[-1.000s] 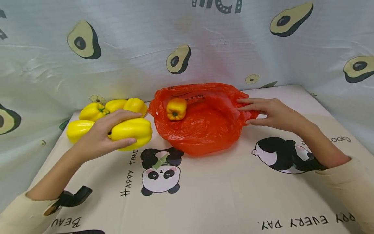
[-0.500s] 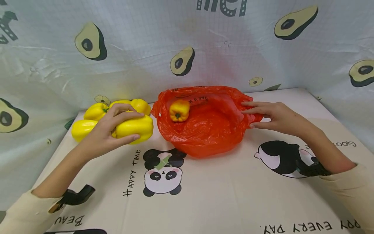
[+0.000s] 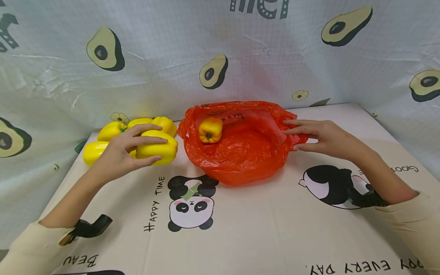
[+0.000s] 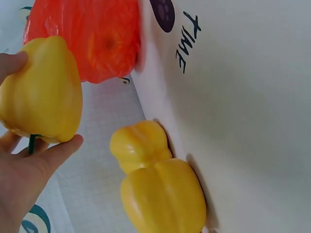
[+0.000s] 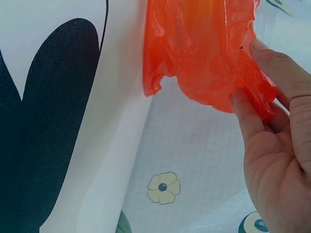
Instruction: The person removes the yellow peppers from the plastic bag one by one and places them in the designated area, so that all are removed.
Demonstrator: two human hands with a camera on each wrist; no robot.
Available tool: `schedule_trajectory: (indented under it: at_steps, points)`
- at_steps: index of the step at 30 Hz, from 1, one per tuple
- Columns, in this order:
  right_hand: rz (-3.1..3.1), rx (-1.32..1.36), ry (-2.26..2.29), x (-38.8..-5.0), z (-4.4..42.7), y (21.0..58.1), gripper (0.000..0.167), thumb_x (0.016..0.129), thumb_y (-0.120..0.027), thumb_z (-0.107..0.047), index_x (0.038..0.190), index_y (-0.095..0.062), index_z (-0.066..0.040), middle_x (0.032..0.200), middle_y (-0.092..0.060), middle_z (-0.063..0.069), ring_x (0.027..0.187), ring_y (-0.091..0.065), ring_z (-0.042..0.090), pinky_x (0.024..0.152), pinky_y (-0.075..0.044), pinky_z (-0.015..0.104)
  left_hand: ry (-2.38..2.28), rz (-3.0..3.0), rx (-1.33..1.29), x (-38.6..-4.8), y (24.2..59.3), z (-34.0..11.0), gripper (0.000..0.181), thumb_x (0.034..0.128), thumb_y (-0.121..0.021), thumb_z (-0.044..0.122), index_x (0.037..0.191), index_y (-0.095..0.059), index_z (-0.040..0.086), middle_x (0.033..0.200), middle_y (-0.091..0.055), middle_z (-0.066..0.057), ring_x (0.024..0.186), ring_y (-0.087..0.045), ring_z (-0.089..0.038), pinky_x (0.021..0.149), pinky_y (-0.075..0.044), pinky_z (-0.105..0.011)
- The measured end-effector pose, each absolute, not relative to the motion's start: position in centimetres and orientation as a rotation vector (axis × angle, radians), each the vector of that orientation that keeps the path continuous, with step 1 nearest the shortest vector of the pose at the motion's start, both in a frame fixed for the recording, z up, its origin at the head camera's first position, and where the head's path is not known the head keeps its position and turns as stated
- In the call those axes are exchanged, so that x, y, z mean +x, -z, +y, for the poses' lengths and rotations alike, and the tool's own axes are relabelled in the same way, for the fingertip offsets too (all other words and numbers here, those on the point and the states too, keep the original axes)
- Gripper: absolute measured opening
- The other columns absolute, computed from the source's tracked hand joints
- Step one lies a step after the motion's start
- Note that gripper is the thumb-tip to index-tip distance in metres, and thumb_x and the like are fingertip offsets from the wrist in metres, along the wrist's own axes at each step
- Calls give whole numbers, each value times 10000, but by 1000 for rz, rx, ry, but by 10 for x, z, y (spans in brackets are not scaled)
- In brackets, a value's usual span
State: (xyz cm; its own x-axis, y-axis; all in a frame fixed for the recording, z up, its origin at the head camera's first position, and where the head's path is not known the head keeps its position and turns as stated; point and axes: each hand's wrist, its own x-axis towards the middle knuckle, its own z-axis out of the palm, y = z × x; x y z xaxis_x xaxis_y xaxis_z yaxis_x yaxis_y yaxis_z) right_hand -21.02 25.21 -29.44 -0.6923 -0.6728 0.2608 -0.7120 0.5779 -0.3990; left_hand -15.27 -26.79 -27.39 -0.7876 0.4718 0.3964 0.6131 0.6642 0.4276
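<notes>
My left hand [image 3: 120,152] holds a yellow bell pepper [image 3: 158,148] between thumb and fingers, raised off the table left of a red plastic bag [image 3: 240,170]. In the left wrist view, the held pepper's green stem [image 4: 32,144] points down toward the palm. The bag's mouth gapes wide, and another yellow bell pepper [image 3: 210,130] lies inside at its left. At the bag's right side, my right hand [image 3: 326,138] grips the edge; the right wrist view has the thin red plastic [image 5: 209,73] between thumb and fingers.
Several more yellow bell peppers [image 3: 111,131] lie at the table's back left, partly hidden behind my left hand. The light table [image 3: 247,225] carries printed pandas and lettering. Behind it hangs a pale sheet [image 3: 154,42] with avocado prints.
My left hand has lifted the bell pepper a little higher over the table, most of it in the first half second. The right hand keeps its place at the bag.
</notes>
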Motion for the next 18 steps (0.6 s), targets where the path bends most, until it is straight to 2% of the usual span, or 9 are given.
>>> schedule_trajectory:
  at_steps: [6,9,11,13,16,18]
  points:
    - [-2739,1170,-749,-209,251,293,541,813,-857,-137,1328,-694,-168,1446,-590,84,1310,-562,304,860,-497,112,909,-2656,-732,-160,277,-273,379,807,-837,35,1166,-760,128,1357,-580,-79,1263,-478,-290,885,-408,-56]
    - [-2745,1165,-746,-210,251,294,544,810,-859,-140,1328,-694,-174,1446,-590,82,1316,-556,304,867,-485,102,912,-2677,-681,-165,279,-277,369,811,-841,50,1164,-766,128,1378,-564,-71,1275,-462,-298,894,-393,-76]
    - [-2747,1163,-748,-209,251,294,539,814,-857,-143,1327,-695,-175,1447,-589,80,1318,-555,303,870,-480,100,902,-2696,-654,-168,281,-278,366,814,-847,66,1167,-769,124,1392,-558,-83,1287,-454,-320,943,-400,-166]
    - [-2747,1165,-746,-210,252,294,539,812,-859,-149,1325,-697,-175,1447,-589,85,1317,-556,306,869,-484,105,892,-2717,-625,-171,282,-280,368,813,-860,97,1169,-772,120,1391,-562,-99,1294,-456,-342,1001,-413,-317]
    - [-2740,1169,-744,-210,252,294,532,814,-858,-154,1321,-698,-174,1447,-588,86,1312,-559,305,860,-499,117,880,-2750,-589,-175,284,-281,388,803,-880,149,1174,-772,110,1371,-575,-134,1284,-462,-384,1004,-404,-542]
    - [-2732,1173,-745,-210,253,294,537,808,-862,-148,1319,-699,-171,1446,-588,90,1302,-564,306,839,-524,137,880,-2772,-577,-178,285,-281,411,793,-891,180,1180,-772,109,1362,-584,-147,1280,-466,-394,1001,-397,-594]
